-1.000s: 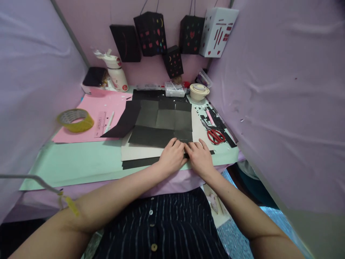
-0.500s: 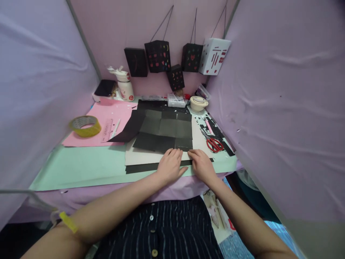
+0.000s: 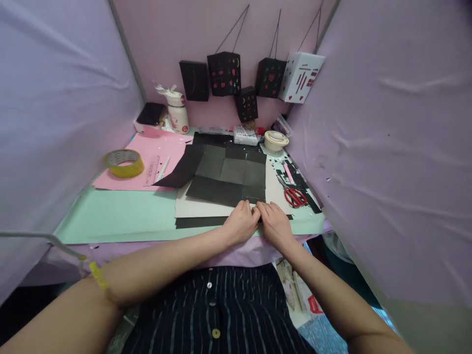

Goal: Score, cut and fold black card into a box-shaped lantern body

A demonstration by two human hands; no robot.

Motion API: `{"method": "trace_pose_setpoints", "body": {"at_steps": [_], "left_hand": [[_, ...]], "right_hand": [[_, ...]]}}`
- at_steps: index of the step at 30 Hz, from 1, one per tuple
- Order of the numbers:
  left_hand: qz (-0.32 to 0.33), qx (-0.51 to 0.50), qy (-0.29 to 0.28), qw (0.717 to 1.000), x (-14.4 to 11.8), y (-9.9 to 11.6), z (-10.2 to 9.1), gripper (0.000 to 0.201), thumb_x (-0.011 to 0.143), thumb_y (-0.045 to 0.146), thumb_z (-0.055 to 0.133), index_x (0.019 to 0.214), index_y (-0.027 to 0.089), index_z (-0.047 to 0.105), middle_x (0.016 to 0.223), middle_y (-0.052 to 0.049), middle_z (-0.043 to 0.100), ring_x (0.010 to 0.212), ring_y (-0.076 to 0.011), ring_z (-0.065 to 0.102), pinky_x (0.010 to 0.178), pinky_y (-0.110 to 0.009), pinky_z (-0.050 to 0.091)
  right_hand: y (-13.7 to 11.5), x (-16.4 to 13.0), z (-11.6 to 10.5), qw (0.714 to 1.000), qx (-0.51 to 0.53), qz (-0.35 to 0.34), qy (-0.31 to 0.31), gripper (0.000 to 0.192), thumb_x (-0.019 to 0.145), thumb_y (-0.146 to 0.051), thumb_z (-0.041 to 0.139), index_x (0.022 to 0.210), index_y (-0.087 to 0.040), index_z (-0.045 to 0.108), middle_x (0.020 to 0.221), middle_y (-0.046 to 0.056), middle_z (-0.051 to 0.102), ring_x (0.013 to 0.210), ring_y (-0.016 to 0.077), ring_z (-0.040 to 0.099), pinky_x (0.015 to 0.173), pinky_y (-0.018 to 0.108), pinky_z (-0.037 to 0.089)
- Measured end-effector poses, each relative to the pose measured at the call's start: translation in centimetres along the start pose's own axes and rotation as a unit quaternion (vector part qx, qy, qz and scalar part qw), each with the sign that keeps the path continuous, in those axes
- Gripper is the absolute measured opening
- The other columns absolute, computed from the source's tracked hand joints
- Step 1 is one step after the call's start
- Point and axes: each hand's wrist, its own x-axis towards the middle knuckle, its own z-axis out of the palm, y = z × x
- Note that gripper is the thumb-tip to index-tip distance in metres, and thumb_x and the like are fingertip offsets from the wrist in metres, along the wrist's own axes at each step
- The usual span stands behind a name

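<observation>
hands [image 3: 258, 223] side by side at the near desk [image 3: 118, 216] edge, left hand [image 3: 241, 225] and right hand [image 3: 275, 225] touching, fingers flat and pressed down on the near corner of the black sheet [image 3: 228, 174]. i read this as creasing or flattening a fold; next move calls for sliding pressure along the edge without shifting the sheet. sheet lies flat on pale card [image 3: 199, 209], long axis left-right, creased into a grid, left flap lifted. scissors [image 3: 294, 196] just right, tape roll [image 3: 123, 163] far left.
</observation>
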Motion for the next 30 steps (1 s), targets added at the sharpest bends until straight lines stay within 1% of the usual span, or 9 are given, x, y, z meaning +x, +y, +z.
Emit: {"method": "trace_pose_setpoints", "body": {"at_steps": [2,6,8,11,14,17,22,27,30], "left_hand": [[0.001,-0.036,0.007,0.999,-0.1,-1.0,-0.3,0.04,0.091,0.041,0.054,0.108,0.005,0.056,0.105,-0.023,0.066,0.099,-0.0329,0.062,0.086,-0.041,0.04],[-0.06,-0.124,0.001,0.99,0.6,-3.5,-0.8,0.027,0.092,0.039,0.054,0.099,0.013,0.057,0.082,-0.011,0.067,0.081,-0.0267,0.064,0.075,-0.037,0.044],[-0.073,-0.144,-0.004,0.987,1.5,-4.5,-0.8,0.022,0.093,0.032,0.053,0.103,0.013,0.056,0.082,-0.01,0.068,0.08,-0.0257,0.064,0.073,-0.036,0.044],[-0.057,-0.162,0.0,0.985,2.7,-5.2,-0.2,0.019,0.09,0.027,0.057,0.105,0.015,0.059,0.091,-0.009,0.068,0.089,-0.0245,0.062,0.076,-0.035,0.044],[-0.042,-0.174,0.011,0.984,3.4,-5.5,0.8,0.014,0.089,0.027,0.059,0.096,0.016,0.065,0.093,-0.007,0.065,0.092,-0.0231,0.059,0.076,-0.034,0.044],[-0.029,-0.162,0.042,0.986,3.6,-5.7,1.5,0.017,0.094,0.025,0.053,0.09,0.018,0.068,0.087,-0.006,0.062,0.087,-0.0208,0.056,0.073,-0.033,0.042],[-0.01,-0.115,0.107,0.987,3.5,-6.0,1.4,0.021,0.096,0.025,0.05,0.086,0.017,0.067,0.083,-0.005,0.061,0.083,-0.0205,0.052,0.071,-0.034,0.038],[-0.008,-0.105,0.127,0.986,3.3,-5.8,1.0,0.022,0.097,0.026,0.05,0.085,0.017,0.066,0.085,-0.005,0.061,0.085,-0.02,0.051,0.073,-0.034,0.037],[-0.02,-0.101,0.141,0.985,3.3,-5.7,1.3,0.023,0.097,0.027,0.05,0.083,0.018,0.065,0.083,-0.004,0.06,0.085,-0.0201,0.051,0.075,-0.034,0.036]], "right_hand": [[1.1,0.3,0.1,0.997,0.075,0.027,0.014,0.035,0.092,-0.009,0.041,0.121,-0.007,0.06,0.108,0.016,0.069,0.1,0.0243,0.061,0.095,0.042,0.047],[3.7,1.2,0.2,0.985,0.161,0.052,0.03,0.022,0.092,-0.017,0.051,0.105,-0.017,0.069,0.098,0.01,0.071,0.093,0.0215,0.064,0.081,0.037,0.053],[4.6,1.7,0.3,0.984,0.169,0.04,0.031,0.018,0.09,-0.019,0.056,0.099,-0.018,0.072,0.098,0.01,0.071,0.095,0.0221,0.064,0.083,0.039,0.052],[5.2,2.1,0.3,0.987,0.158,0.003,0.024,0.017,0.09,-0.02,0.058,0.099,-0.018,0.072,0.099,0.01,0.071,0.097,0.0226,0.062,0.084,0.04,0.052],[5.1,2.2,0.2,0.991,0.126,-0.028,0.021,0.02,0.094,-0.019,0.051,0.102,-0.016,0.07,0.097,0.01,0.071,0.095,0.0212,0.061,0.083,0.038,0.052],[4.7,2.4,-0.1,0.99,0.134,-0.012,0.038,0.022,0.097,-0.019,0.045,0.099,-0.016,0.067,0.092,0.009,0.068,0.09,0.02,0.06,0.081,0.036,0.051],[3.2,3.2,0.0,0.98,0.165,0.019,0.107,0.013,0.094,-0.022,0.052,0.1,-0.017,0.063,0.099,0.009,0.065,0.096,0.0212,0.056,0.085,0.038,0.047],[1.8,4.1,0.9,0.979,0.132,0.038,0.152,0.019,0.095,-0.018,0.049,0.084,-0.018,0.064,0.082,0.006,0.064,0.081,0.02,0.051,0.076,0.034,0.043],[1.7,4.1,1.4,0.975,0.124,0.036,0.179,0.019,0.095,-0.017,0.05,0.082,-0.018,0.064,0.077,0.005,0.063,0.077,0.0196,0.049,0.073,0.033,0.041]]}}
